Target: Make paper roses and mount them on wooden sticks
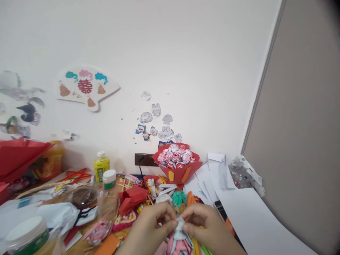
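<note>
Low in the middle of the head view, my left hand (159, 226) and my right hand (199, 223) meet over a pink and white paper flower (179, 241). Fingers and thumbs of both hands pinch a pale, whitish end of it from either side. The pink petals hang below, and the frame's lower edge cuts them off. Just beyond my fingertips lies a green paper piece (179, 198). Another pink paper flower (97, 232) rests on the table, left of my left wrist.
A red-wrapped bouquet of paper flowers (176, 156) stands against the wall. Clear jars (108, 191), a yellow bottle (101, 166) and paper scraps crowd the left. White paper sheets (255, 216) cover the right, near a plastic bag (244, 173).
</note>
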The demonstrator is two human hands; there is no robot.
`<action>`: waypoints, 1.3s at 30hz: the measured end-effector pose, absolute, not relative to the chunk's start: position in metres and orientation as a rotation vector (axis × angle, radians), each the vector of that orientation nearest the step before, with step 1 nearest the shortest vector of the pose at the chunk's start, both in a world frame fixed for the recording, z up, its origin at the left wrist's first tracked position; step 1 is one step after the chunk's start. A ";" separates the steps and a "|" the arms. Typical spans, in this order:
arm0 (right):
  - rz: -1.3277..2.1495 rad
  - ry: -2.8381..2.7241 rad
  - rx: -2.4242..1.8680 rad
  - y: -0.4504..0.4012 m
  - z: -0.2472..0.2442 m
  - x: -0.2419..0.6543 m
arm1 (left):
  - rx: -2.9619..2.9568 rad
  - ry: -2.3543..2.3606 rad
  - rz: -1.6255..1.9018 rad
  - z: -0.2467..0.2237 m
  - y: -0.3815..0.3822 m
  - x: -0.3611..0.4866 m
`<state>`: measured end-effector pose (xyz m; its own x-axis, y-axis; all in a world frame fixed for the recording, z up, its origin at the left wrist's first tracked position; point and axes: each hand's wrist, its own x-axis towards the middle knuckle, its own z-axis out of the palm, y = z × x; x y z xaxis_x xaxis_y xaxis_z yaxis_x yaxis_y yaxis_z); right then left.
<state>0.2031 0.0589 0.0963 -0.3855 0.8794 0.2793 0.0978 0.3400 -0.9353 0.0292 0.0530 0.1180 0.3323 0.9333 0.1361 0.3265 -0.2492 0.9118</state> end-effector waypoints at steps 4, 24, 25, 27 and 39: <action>1.212 -1.663 -0.881 0.060 0.095 0.205 | 1.744 1.097 0.855 0.118 0.052 0.028; 0.839 -1.822 -1.011 0.049 0.111 0.200 | 1.707 1.083 0.987 0.118 0.053 0.025; 0.837 -1.776 -0.999 0.050 0.110 0.200 | 1.680 1.060 1.020 0.118 0.054 0.024; 0.866 -1.624 -0.954 0.052 0.107 0.198 | 1.613 0.990 1.092 0.116 0.057 0.022; 1.041 -1.200 -0.873 0.068 0.092 0.197 | 2.054 1.141 1.316 0.095 0.055 0.045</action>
